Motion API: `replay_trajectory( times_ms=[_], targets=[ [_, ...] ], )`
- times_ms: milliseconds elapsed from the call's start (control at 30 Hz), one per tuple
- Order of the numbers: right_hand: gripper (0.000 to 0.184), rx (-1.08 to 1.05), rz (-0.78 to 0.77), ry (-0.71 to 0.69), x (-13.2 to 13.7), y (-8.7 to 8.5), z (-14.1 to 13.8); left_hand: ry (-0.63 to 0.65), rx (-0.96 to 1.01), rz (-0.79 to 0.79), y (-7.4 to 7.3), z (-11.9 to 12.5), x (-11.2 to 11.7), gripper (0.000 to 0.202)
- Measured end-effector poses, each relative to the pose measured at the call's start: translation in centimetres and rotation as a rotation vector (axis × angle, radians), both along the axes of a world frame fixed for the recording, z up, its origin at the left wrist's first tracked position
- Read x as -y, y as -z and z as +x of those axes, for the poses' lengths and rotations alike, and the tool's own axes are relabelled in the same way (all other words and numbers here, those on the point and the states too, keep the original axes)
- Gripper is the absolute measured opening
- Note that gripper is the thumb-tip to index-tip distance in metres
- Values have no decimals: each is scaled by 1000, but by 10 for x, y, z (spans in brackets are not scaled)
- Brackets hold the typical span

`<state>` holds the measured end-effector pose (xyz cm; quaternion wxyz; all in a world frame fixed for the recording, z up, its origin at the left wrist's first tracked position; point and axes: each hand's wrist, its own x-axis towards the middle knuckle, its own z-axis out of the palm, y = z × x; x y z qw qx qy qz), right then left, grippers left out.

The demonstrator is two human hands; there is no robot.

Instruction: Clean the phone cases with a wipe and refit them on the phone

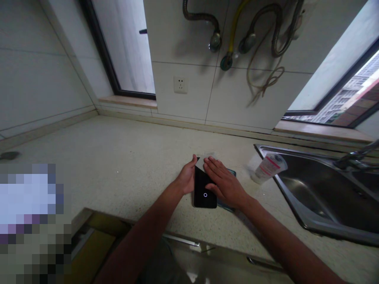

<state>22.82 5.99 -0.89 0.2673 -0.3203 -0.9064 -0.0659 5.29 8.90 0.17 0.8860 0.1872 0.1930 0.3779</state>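
- The left hand [187,175] lay against the left long edge of a black smartphone [204,193], with the thumb [194,159] raised near its upper corner; the other fingers were out of sight behind the phone, so I cannot tell how they stood
- The right hand [225,183] lay across the phone's upper part, its fingers [211,165] nearly together, stretched out flat and pressing down rather than pinching
- The phone lay flat on the speckled cream stone counter [118,154], near the front edge and left of the sink, with a small white ring [205,195] glowing on its dark face
- Under and just right of the phone showed a flat object with a teal edge [227,206], perhaps a case, though the view of it was poor
- A pale, thin sheet [209,156] stuck out past the top of the phone, beneath the right fingers
- A white tube with a red label [269,167] lay tilted at the sink's rim, just right of the hands
- A stainless steel sink [314,189] with a metal faucet [355,157] was set into the counter's right side
- Along the counter's back edge rose a tiled wall with a white socket [180,84], and braided hoses [274,31] hung above it, between two windows [124,47]
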Motion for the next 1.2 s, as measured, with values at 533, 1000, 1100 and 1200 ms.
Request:
replay_trajectory(
  times_ms=[533,1000,1100,1200],
  targets=[
    [26,12,25,-424,24,-4,-24,-77,4,-26,0,-11,-6,73],
    [26,-563,-111,-295,29,-25,-8,-118,-49,-35,0,-12,-9,64],
    [13,-933,-249,136,22,-27,-3,-125,-69,-52,1,-11,-9,59],
    [16,-1296,-543,326,9,-23,1,-105,-110,-43,1,-9,-8,58]
  ],
)
